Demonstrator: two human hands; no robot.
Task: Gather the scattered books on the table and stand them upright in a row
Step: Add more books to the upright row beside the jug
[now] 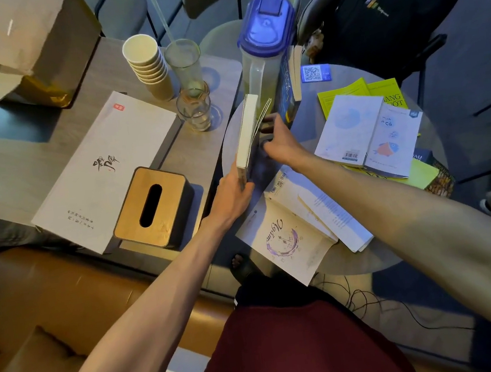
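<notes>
Fingers (245, 185) of the left hand (233, 194) are closing round the lower edge of a white paperback (246, 134), holding it upright on the round table (396, 248). The right hand (282, 142) is reaching behind it, fingers spread; whether they are gripping anything is hard to tell. A blue book (288, 96) is standing against the blue-lidded pitcher (265, 41). Other books are lying flat: the purple-clock paperback (283, 239) near the body, the fish-cover book (391, 140) open on yellow books (346, 92). The paperback looks light and floppy, its cover fanning; pinching near the spine and squaring the pages should be steadier.
</notes>
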